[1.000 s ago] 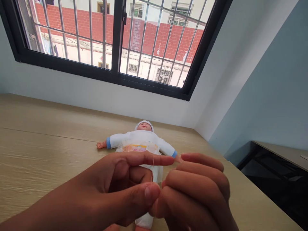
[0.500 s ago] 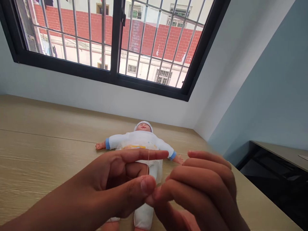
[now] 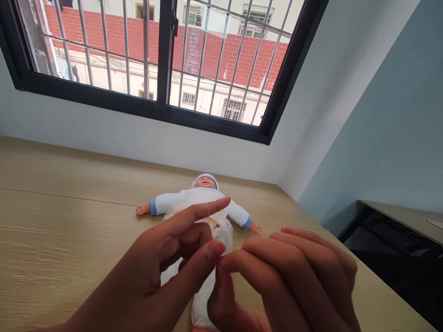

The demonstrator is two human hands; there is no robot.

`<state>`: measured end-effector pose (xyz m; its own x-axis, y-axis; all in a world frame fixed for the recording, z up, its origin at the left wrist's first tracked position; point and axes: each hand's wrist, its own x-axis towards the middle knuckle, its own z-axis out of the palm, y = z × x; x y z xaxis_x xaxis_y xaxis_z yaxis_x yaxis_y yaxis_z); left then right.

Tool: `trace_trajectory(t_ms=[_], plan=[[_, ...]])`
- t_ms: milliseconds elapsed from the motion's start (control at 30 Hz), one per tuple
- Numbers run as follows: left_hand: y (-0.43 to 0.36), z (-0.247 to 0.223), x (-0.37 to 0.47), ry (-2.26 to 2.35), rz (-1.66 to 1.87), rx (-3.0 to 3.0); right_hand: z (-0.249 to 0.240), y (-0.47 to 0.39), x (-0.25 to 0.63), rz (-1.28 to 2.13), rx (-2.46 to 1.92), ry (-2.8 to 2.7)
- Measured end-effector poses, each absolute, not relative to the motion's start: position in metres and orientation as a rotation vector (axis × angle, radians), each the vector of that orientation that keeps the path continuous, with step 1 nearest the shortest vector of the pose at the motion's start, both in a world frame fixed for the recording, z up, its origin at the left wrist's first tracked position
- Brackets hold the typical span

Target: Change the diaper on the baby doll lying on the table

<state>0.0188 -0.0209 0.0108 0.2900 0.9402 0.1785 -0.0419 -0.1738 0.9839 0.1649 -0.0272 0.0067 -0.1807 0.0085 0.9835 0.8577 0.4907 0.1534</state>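
Observation:
A thin pale thread or band [image 3: 208,210] loops over the outstretched index finger of my left hand [image 3: 166,263]. That hand's thumb is raised, and its other fingers are curled in. Close against the left thumb tip, my right hand [image 3: 284,272] pinches with thumb and forefinger; what sits in the pinch is too small to make out. Beyond both hands a baby doll [image 3: 194,199] lies on its back, arms spread, in a white top with blue cuffs and a white cap. My hands partly cover its body and legs.
The doll rests on a light wooden surface [image 3: 69,184] that meets a white wall. A barred window [image 3: 161,55] with a dark frame is above. At the right stands a dark glossy piece of furniture [image 3: 391,249] with a flat top.
My left index finger has lifted and now points up to the right. The right-hand fingers have shifted slightly right, with the thumb lower and more visible. The view has moved slightly.

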Motion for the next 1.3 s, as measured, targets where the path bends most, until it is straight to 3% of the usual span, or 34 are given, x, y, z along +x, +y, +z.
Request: trace_trajectory(t_ms=[400, 667, 833, 1300], plan=[[-0.026, 0.012, 0.02, 0.897, 1.111, 1.472, 0.007, -0.029, 0.169, -0.93, -0.792, -1.587], [-0.025, 0.013, 0.018, 0.794, 1.03, 1.291, 0.009, -0.025, 0.163, -0.755, -0.73, -1.446], [-0.023, 0.012, 0.017, 0.728, 1.007, 1.192, 0.01, -0.034, 0.172, -0.585, -0.812, -1.646], [-0.021, 0.013, 0.014, 0.693, 0.91, 1.271, 0.009, -0.032, 0.175, -0.564, -0.805, -1.704]])
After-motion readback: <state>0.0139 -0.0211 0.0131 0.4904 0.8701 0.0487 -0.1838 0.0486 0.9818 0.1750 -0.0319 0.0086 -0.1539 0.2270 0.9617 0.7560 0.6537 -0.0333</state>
